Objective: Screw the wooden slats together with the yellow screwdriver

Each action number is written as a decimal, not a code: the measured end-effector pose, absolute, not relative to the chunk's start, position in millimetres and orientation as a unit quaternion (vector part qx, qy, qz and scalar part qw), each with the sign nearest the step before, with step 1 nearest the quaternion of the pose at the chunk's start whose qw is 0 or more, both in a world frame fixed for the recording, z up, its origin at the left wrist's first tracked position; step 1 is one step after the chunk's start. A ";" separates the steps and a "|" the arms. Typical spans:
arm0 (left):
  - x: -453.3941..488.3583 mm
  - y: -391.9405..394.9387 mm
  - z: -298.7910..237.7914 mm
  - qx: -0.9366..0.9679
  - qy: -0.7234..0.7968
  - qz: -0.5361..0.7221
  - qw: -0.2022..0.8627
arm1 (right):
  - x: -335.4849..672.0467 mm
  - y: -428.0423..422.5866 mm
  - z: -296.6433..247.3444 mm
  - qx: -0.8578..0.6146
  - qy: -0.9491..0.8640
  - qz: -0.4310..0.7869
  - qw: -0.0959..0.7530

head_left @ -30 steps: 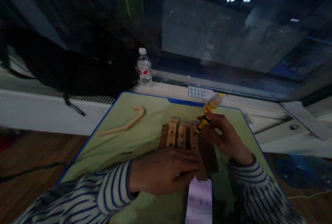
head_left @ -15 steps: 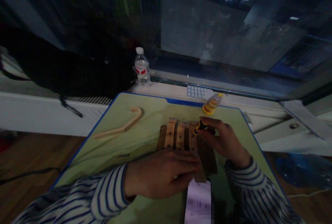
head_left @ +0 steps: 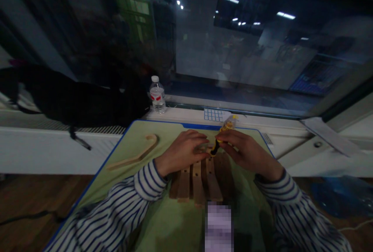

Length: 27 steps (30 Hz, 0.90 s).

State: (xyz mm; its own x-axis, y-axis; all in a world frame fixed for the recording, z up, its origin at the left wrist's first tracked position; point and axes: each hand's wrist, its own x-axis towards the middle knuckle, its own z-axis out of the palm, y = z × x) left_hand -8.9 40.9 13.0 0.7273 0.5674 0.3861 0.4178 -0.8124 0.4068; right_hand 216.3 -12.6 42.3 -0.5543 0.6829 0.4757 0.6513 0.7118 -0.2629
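And there goes the left hand (head_left: 185, 149) — it has left the near part of the wooden strips, where it lay flat half a second ago, and is now up at their far end, fingers bent, right beside the tip of the screwdriver (head_left: 215, 148). Whether those fingers pinch anything I can't tell from here; the fingertips crowd in too close to the tool. To my eye, that gives the driving end some close support, while the near end goes without a hand on it.

Over on the other side, the right hand (head_left: 247, 151) has the black-and-yellow handle gripped between thumb and fingers, tilted, its tip down at the far end of the right strip (head_left: 214, 186). That's about the same spot as in the earlier view, by the upper dark hole.

What else is different? The near ends come into plain sight: the right strip, the middle strip (head_left: 198, 191) and the left strip (head_left: 183, 189), all lying on dark boards (head_left: 229, 172) towards the middle of the worktop (head_left: 157, 221). The whole view tips upward too, so everything sits lower. Unmoved on the left lies the hooked wooden piece (head_left: 142, 153), and the yellow-capped bottle (head_left: 229, 123) stands beyond the right hand.
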 end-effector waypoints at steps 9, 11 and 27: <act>7.6 55.2 10.2 0.942 0.179 0.216 0.181 | 207.3 -6.9 65.1 -0.372 -0.911 0.009 0.174; 7.5 55.8 8.1 0.942 0.178 0.214 0.186 | 208.0 -5.1 62.6 -0.376 -0.910 0.002 0.176; 6.5 51.2 4.9 0.944 0.195 0.215 0.153 | 204.4 -6.4 54.6 -0.413 -0.890 -0.012 0.194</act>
State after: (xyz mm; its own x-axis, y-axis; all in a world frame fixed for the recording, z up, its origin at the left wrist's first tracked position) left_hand 6.5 51.2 4.9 0.8312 0.4349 0.3462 0.3029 -0.8766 0.3739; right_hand 204.4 -6.4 54.6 -0.5832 0.7309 0.3545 0.7399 0.6581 -0.1395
